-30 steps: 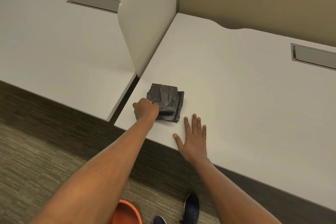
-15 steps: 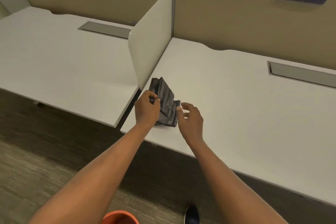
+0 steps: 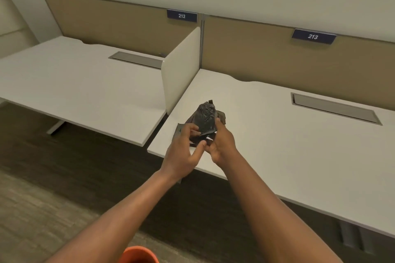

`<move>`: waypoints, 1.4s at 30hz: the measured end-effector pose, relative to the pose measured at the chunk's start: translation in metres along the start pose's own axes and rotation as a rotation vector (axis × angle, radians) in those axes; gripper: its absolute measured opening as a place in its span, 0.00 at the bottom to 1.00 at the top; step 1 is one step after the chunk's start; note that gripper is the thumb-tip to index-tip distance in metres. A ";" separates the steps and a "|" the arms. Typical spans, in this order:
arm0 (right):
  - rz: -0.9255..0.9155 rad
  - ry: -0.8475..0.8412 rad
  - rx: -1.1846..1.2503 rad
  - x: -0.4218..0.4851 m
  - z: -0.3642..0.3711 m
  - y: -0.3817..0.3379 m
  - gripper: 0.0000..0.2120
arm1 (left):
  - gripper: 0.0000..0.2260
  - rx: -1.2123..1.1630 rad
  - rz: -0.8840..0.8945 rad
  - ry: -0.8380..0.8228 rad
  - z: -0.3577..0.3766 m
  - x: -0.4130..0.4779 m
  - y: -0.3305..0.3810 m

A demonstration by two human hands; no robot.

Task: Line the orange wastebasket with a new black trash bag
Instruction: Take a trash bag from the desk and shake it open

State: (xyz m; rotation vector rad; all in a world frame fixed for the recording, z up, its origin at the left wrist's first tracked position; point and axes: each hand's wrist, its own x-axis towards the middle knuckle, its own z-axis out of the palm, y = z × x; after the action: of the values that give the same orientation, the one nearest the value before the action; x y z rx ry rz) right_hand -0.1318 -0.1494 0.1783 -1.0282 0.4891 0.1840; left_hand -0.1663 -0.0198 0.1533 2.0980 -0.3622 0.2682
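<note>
A folded bundle of black trash bags [image 3: 205,118] is lifted just above the near left corner of the white desk [image 3: 277,139]. My left hand [image 3: 181,151] pinches its lower left edge with thumb and fingers. From the right side, my right hand [image 3: 223,143] grips the same bundle. A loose flap hangs down between the hands. Only the rim of the orange wastebasket [image 3: 139,255] shows, on the floor at the bottom edge, below my arms.
A white divider panel [image 3: 181,70] stands between this desk and a second white desk [image 3: 74,87] on the left. Tan partitions carry signs 212 [image 3: 182,16] and 213 [image 3: 313,36]. Grey cable trays [image 3: 335,108] are set into the desks. Dark carpet lies below.
The bag bundle has left the desk top and now sits upright between both hands. My right hand came off the desk and closed on it. The view tilted up.
</note>
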 end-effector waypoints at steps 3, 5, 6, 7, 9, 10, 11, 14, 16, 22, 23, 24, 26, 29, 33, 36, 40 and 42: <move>-0.065 0.015 -0.106 -0.041 -0.009 0.008 0.13 | 0.07 -0.129 -0.128 0.148 -0.004 -0.022 0.027; -0.170 0.010 -0.296 -0.071 -0.016 0.018 0.14 | 0.05 -0.224 -0.268 0.218 -0.008 -0.035 0.048; -0.241 -0.004 -0.394 -0.087 -0.021 0.025 0.13 | 0.09 -0.295 -0.352 0.237 -0.009 -0.042 0.058; -0.319 -0.024 -0.489 -0.104 -0.028 0.031 0.13 | 0.13 -0.368 -0.438 0.243 -0.011 -0.050 0.069; -0.469 -0.075 -0.664 -0.135 -0.042 0.044 0.14 | 0.20 -0.480 -0.560 0.224 -0.013 -0.070 0.089; -0.534 -0.112 -0.734 -0.149 -0.049 0.049 0.15 | 0.22 -0.527 -0.592 0.216 -0.014 -0.081 0.098; -0.590 -0.152 -0.785 -0.164 -0.055 0.053 0.17 | 0.23 -0.559 -0.616 0.220 -0.015 -0.093 0.106; -0.683 -0.256 -0.854 -0.203 -0.066 0.063 0.19 | 0.16 -0.557 -0.658 0.305 -0.022 -0.126 0.123; -0.680 -0.315 -0.837 -0.224 -0.069 0.068 0.19 | 0.09 -0.566 -0.681 0.347 -0.029 -0.146 0.128; -0.635 -0.235 -0.862 -0.264 -0.064 0.092 0.22 | 0.13 -0.586 -0.730 0.321 -0.049 -0.199 0.129; -0.635 -0.217 -0.872 -0.267 -0.064 0.097 0.20 | 0.11 -0.586 -0.742 0.315 -0.051 -0.204 0.128; -0.629 -0.204 -0.882 -0.268 -0.063 0.100 0.19 | 0.10 -0.595 -0.757 0.308 -0.053 -0.208 0.128; -0.607 -0.181 -0.910 -0.273 -0.061 0.107 0.14 | 0.07 -0.620 -0.788 0.296 -0.059 -0.217 0.127; -0.585 -0.142 -0.913 -0.277 -0.054 0.115 0.03 | 0.04 -0.651 -0.807 0.278 -0.074 -0.230 0.125; -0.493 -0.091 -0.808 -0.281 -0.041 0.122 0.02 | 0.05 -0.721 -0.795 0.321 -0.102 -0.246 0.118; -0.346 -0.053 -0.628 -0.290 -0.031 0.127 0.03 | 0.04 -0.767 -0.801 0.423 -0.129 -0.259 0.110; -0.282 -0.174 -0.559 -0.309 -0.013 0.133 0.14 | 0.06 -0.704 -0.762 0.378 -0.158 -0.275 0.104; -0.248 -0.296 -0.608 -0.318 0.002 0.138 0.22 | 0.06 -0.559 -0.681 0.276 -0.165 -0.281 0.105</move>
State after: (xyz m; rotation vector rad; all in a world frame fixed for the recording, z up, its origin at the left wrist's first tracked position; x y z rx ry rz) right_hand -0.4616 -0.0513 0.2224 -1.6135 0.0224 0.2671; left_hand -0.4735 0.1109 0.2293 1.4938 0.4062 0.0349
